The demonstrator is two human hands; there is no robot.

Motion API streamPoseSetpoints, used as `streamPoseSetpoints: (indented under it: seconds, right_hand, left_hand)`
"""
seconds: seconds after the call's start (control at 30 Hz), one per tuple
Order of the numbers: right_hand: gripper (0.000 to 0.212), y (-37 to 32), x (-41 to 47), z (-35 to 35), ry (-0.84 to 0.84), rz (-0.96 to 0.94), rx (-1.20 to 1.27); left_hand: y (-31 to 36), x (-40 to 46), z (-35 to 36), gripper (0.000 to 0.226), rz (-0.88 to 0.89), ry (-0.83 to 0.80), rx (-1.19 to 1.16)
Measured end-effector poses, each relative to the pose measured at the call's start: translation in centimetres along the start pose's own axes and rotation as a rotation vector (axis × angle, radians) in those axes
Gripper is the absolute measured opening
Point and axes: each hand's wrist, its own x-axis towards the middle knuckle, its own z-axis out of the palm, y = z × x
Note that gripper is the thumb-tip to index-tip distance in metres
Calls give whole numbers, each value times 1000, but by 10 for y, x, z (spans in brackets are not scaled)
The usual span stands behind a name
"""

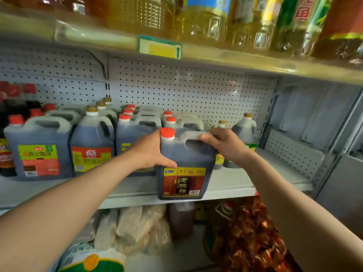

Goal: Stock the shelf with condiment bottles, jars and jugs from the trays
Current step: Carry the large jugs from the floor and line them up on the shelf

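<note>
**A:** Take the vinegar jug as the marker. What sits to its left?

**B:** Farthest left of it, a dark bottle cut off by the frame edge. Next, a big jug with a red cap and a green and red label; the writing looks like 黄豆酱油, though it is soft. Nearer the vinegar jug stands a gold-capped jug with a red and yellow label, which I read less surely as the same words. Just left of the vinegar jug is another red-capped jug, its label mostly hidden by the left hand.

**A:** And the vinegar jug itself?

**B:** Dark liquid, red cap, label reading 老陈醋 with a yellow band above whose characters I can't make out. It is at the front edge of the middle shelf; whether its base rests there I cannot tell.

**A:** The hands?

**B:** The left hand presses its side, thumb across the front, fingers hidden behind it. The right hand has its fingers curled round the top handle.

**A:** To its right?

**B:** Two smaller bottles partly hidden by the right wrist. Above it, a yellow shelf tag, blurred, and oil bottles cropped at the top. Below it, bagged goods, unclear.
</note>
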Motion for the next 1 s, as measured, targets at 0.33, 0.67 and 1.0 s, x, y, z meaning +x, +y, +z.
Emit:
streamPoseSetpoints:
  seconds: [0.33,0.67,1.0]
  right_hand:
    - [38,53,52,-5,-55,-5,-11]
    - [22,65,74,-14,-99,-25,8]
    - [59,66,61,-18,-129,3,-5]
  left_hand:
    - [-8,53,31,99,-96,37,2]
    - [-2,62,37,94,-143,37,-56]
    - [1,64,38,119,-160,-1,119]
